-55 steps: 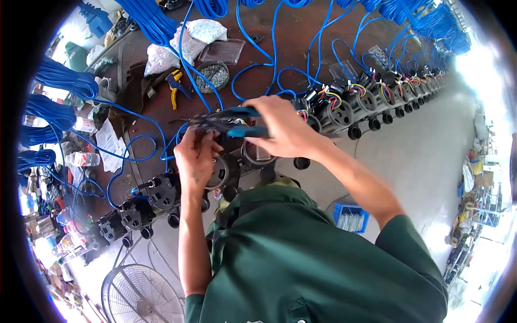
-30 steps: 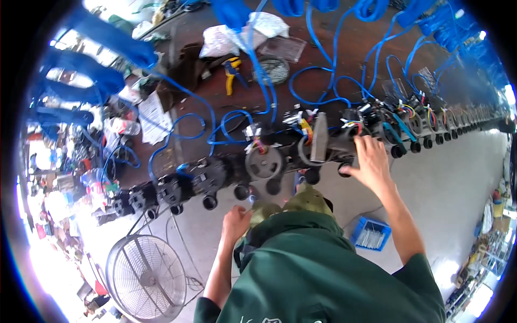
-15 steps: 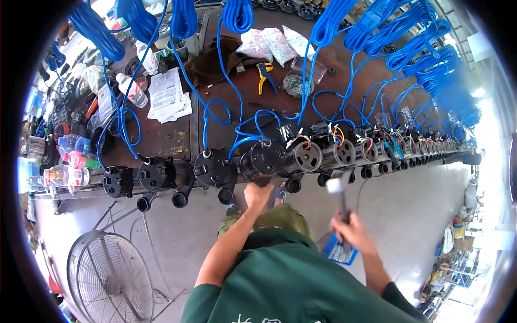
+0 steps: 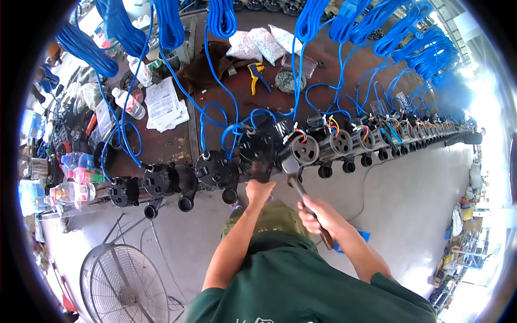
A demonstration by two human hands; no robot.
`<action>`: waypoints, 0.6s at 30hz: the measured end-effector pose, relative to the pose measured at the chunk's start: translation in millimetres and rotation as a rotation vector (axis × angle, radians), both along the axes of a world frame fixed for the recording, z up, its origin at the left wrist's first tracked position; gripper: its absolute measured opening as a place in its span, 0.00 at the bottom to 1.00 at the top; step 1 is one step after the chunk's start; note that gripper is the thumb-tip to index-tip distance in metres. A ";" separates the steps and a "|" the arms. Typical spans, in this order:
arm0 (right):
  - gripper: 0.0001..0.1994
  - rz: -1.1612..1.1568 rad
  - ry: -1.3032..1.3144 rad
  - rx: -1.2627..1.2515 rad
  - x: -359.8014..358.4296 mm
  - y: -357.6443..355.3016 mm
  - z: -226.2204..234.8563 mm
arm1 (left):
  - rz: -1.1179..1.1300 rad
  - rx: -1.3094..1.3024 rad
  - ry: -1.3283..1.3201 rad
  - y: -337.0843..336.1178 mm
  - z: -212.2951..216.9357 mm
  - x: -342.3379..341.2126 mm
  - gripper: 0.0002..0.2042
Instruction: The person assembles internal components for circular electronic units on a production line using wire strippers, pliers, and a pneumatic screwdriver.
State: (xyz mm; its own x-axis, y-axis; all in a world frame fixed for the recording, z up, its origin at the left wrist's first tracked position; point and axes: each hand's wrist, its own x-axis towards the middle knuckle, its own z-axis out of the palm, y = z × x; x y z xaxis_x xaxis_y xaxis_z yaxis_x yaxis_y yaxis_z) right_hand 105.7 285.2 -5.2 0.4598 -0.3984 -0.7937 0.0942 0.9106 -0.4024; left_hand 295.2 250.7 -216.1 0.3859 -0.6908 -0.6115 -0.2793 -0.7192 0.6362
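My right hand (image 4: 323, 218) grips the wooden handle of a hammer (image 4: 293, 171), whose metal head is raised next to a black pump motor (image 4: 257, 153) at the bench's front edge. My left hand (image 4: 259, 192) reaches up under that motor and holds its lower part. A row of similar motors with coloured wires and blue cables (image 4: 344, 141) runs along the bench edge to the right, and several black ones (image 4: 161, 180) sit to the left.
The brown workbench (image 4: 215, 102) carries papers (image 4: 164, 105), plastic bags of parts (image 4: 256, 43), yellow-handled pliers (image 4: 258, 72) and bottles (image 4: 126, 102). Blue cable coils (image 4: 167, 21) hang above. A floor fan (image 4: 124, 285) stands at lower left, a blue crate (image 4: 355, 239) beside my right arm.
My hands left the motor wiring; my right hand dropped toward the blue crate, came up holding a hammer and now lifts it to the motor. My left hand took hold under the motor.
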 end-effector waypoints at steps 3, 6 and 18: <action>0.19 -0.006 -0.033 0.095 -21.9 9.4 -4.7 | -0.049 0.046 -0.067 -0.2 -5.0 -2.6 0.19; 0.17 -0.128 -0.048 0.471 -40.9 10.7 -53.7 | -0.020 -0.051 -0.033 7.9 -3.8 -13.6 0.22; 0.16 0.183 -0.131 -0.010 -82.1 -39.2 57.5 | 0.031 0.059 -0.059 1.0 -46.0 -21.4 0.30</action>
